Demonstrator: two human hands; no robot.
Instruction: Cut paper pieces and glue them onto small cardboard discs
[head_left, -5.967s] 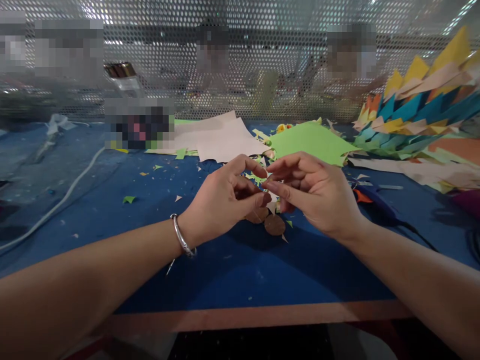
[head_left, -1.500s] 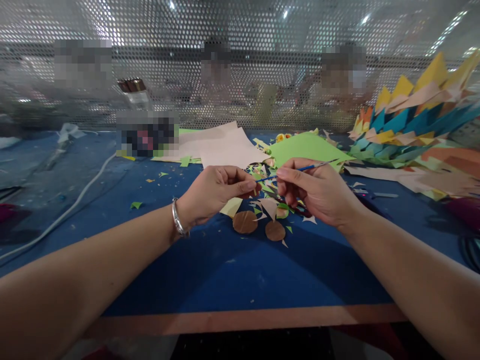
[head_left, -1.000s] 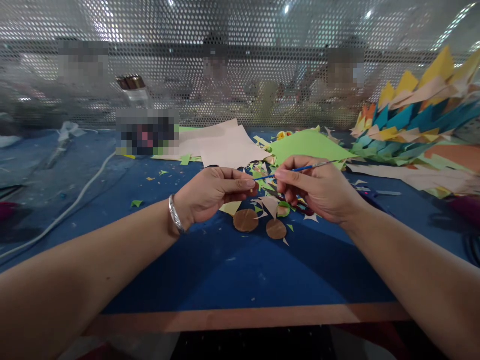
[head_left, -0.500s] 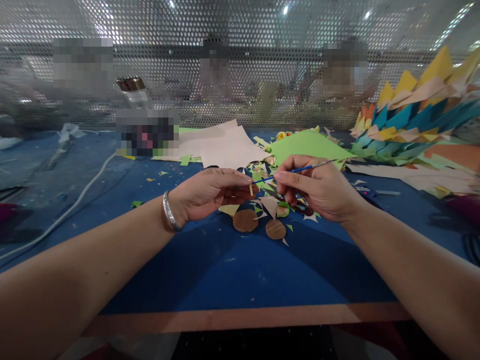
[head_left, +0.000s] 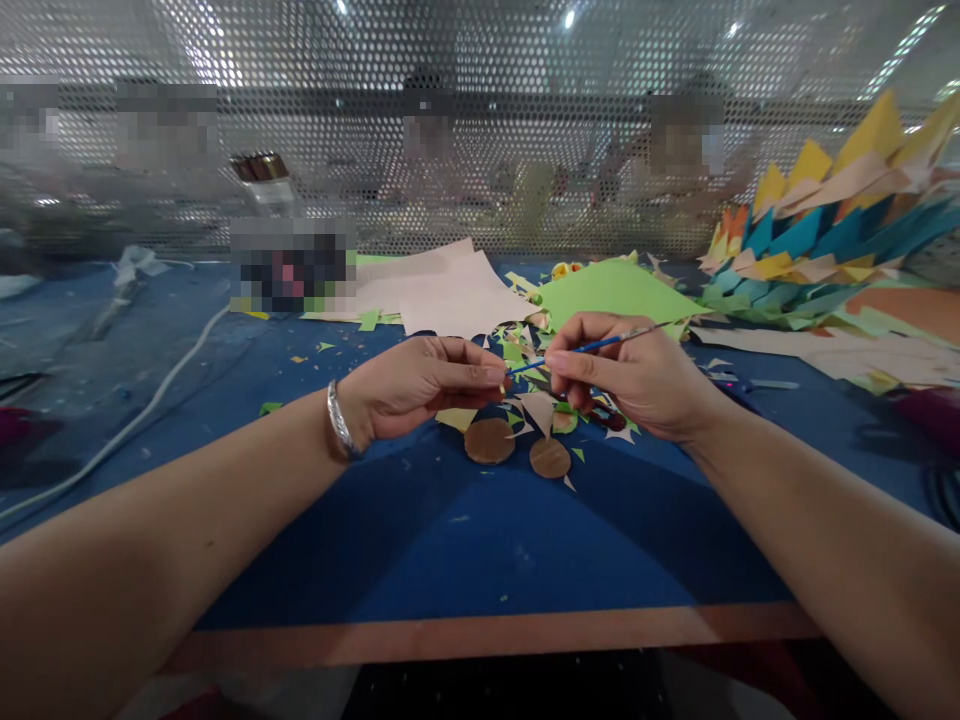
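A thin blue stick (head_left: 596, 345), like a slim brush, is pinched in my right hand (head_left: 626, 375). Its left end reaches the fingertips of my left hand (head_left: 439, 385), which are pressed together around a small pale strip (head_left: 502, 387), mostly hidden by the fingers. Two round brown cardboard discs, a larger one (head_left: 490, 441) and a smaller one (head_left: 550, 458), lie on the blue table just below the hands. Green and pale paper scraps (head_left: 536, 408) are scattered between and beneath my hands.
Large pink paper (head_left: 450, 290) and green paper (head_left: 615, 292) lie behind the hands. A layered paper model (head_left: 832, 230) stands at the right, near a blue-handled tool (head_left: 739, 384). A white cable (head_left: 161, 395) crosses the left. Behind a perforated screen (head_left: 495, 130) are people.
The pale strip at my left fingertips shows less than before, and those fingers have closed up slightly. The blue stick has shifted a little; my right hand has hardly moved.
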